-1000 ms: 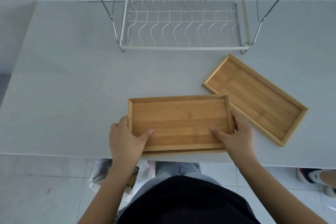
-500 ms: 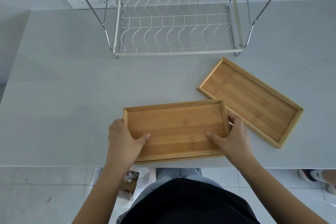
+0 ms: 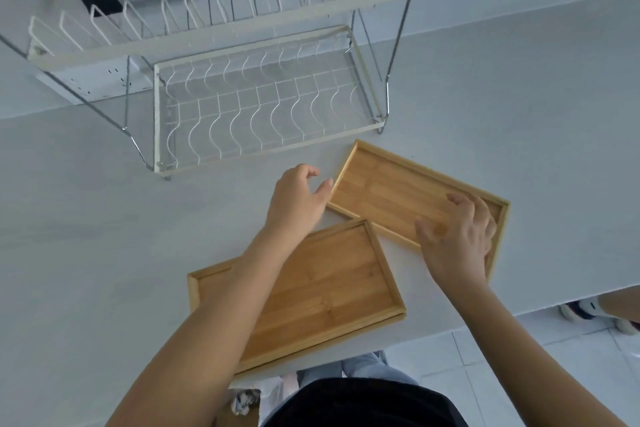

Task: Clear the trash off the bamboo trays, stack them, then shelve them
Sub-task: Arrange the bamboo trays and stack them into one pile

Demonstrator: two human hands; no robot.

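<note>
A stack of two bamboo trays lies at the table's near edge, partly under my left forearm; no hand touches it. A third bamboo tray lies farther back and to the right, empty. My left hand hovers at that tray's left end, fingers curled and apart, thumb close to the rim. Over its right end is my right hand, fingers spread, holding nothing; whether it touches the tray I cannot tell.
A white wire dish rack with two tiers stands behind the trays. A wall socket shows behind it. The grey table extends left. A bag with trash and someone's shoes are on the floor.
Both hands let go of the near stacked trays and moved back and right to the third tray. The camera tilted and lifted, showing the rack's upper tier.
</note>
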